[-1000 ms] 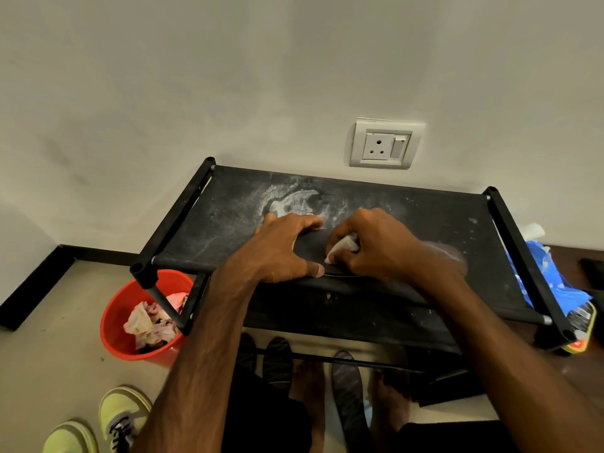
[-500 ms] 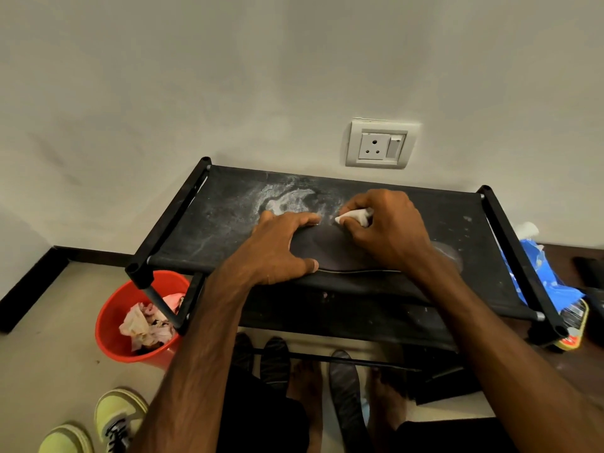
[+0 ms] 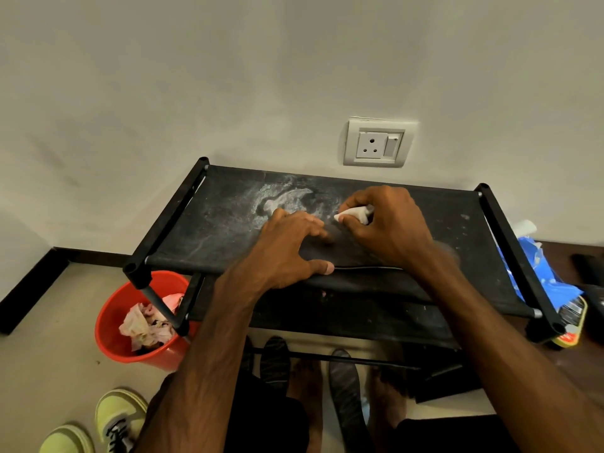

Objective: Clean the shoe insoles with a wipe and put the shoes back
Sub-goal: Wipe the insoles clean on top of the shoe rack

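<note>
Black insole (image 3: 349, 258) lies flat on the top shelf of the shoe rack (image 3: 212, 223). Its long axis runs side to side under both hands, and a pale rim shows along the edge by the left thumb.

Left hand (image 3: 287, 253): fingers spread and laid on the toe-ward end, thumb on the near edge, pinning it down. The fingertips are blurred, so I cannot tell how hard they press.

Right hand (image 3: 392, 230): fingers curled, pinching a folded white wipe (image 3: 354, 213). The wipe's tip pokes out toward the left fingertips, just beyond them, at the insole's far edge.

Key relation: the unwiped length most likely runs away from the wipe toward the right wrist, along the long axis. The right hand is the nearer one to work it, and the left need only keep pinning.

Change: a second ago the wipe sat close to the left thumb at the near edge. Half a second ago it had crossed to the far edge, and it remains there. The left hand has barely shifted.

Left of the left forearm, lower down: a red bucket (image 3: 108, 308) of crumpled wipes, and yellow-green sneakers (image 3: 121, 416) on the floor, not yet put back.
</note>
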{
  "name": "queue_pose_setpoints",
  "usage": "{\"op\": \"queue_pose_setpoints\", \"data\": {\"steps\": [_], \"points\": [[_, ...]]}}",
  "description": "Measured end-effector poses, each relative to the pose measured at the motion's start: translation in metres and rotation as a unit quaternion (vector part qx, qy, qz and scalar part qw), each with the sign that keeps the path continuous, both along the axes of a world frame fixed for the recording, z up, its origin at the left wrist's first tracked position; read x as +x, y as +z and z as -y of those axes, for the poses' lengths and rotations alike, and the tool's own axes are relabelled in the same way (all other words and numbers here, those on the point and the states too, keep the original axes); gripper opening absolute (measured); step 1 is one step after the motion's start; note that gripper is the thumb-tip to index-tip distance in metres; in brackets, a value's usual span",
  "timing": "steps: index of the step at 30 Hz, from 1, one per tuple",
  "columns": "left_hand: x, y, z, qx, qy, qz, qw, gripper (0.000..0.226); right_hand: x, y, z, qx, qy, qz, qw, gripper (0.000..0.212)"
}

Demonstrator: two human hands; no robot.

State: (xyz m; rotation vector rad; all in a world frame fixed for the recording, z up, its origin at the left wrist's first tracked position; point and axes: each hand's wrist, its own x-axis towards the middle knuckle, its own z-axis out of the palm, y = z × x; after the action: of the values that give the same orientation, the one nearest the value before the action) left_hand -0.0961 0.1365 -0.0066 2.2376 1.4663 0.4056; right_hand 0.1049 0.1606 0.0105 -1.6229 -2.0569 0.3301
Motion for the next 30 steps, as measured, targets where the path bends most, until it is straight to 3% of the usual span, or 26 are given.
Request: {"op": "queue_pose_setpoints", "data": {"steps": [11, 20, 25, 30], "points": [[0.001, -0.003, -0.003, -0.002, 0.007, 0.006, 1.0, 0.042, 0.0, 0.003, 0.002, -0.016, 0.007, 0.01, 1.0, 0.014], [-0.001, -0.006, -0.004, 0.033, 0.01, -0.006, 0.999, 0.049, 0.003, 0.003, 0.001, -0.041, -0.004, 0.011, 0.999, 0.013], [0.008, -0.005, -0.006, 0.077, 0.019, -0.031, 0.996, 0.08, 0.013, 0.002, -0.003, -0.019, -0.046, -0.014, 0.999, 0.011], [0.019, -0.007, -0.006, 0.01, 0.012, -0.027, 1.0, 0.114, 0.02, 0.002, -0.006, -0.018, -0.051, -0.03, 0.998, 0.013]]}}
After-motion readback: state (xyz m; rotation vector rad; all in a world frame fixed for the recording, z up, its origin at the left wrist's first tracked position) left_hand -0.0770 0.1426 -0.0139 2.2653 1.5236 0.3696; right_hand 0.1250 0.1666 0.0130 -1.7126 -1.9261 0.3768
